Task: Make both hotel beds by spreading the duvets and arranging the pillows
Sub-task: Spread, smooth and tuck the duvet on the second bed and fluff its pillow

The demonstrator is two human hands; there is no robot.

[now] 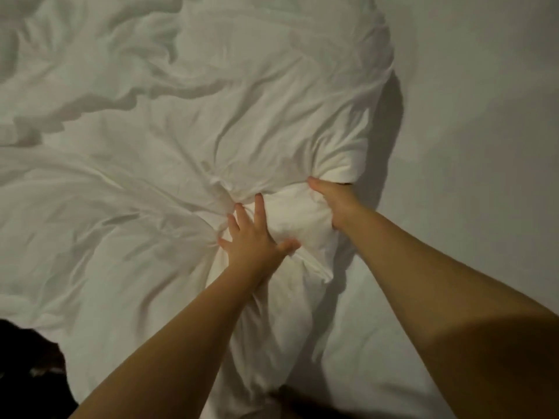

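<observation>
1. A head-worn camera looked down on a bed where a white duvet (211, 122) lay rumpled in deep folds, filling the left and centre of the view.
2. To the right of it was a bare, smooth stretch of bottom sheet (472, 131) that the duvet did not cover.
3. The left hand (255, 240) lay flat on the duvet with its fingers (259, 207) spread wide, pressing the fabric down so that creases fanned out from under it.
4. The right hand (335, 204) was just beside it, at the duvet's right edge, gripping a gathered bunch of the cover. The thumb lay on top, and the other fingers were hidden in the fabric.
5. The bulk of the duvet lay ahead and to the left of both hands, and its right edge ran from near the person's body away towards the far end of the bed.
6. The right hand was the one nearer the uncovered sheet (and the only one with a hold), so spreading likely called for drawing that edge rightward.
7. No pillow could be made out, and a dark patch (27, 364) at the lower left was too dim to identify.
</observation>
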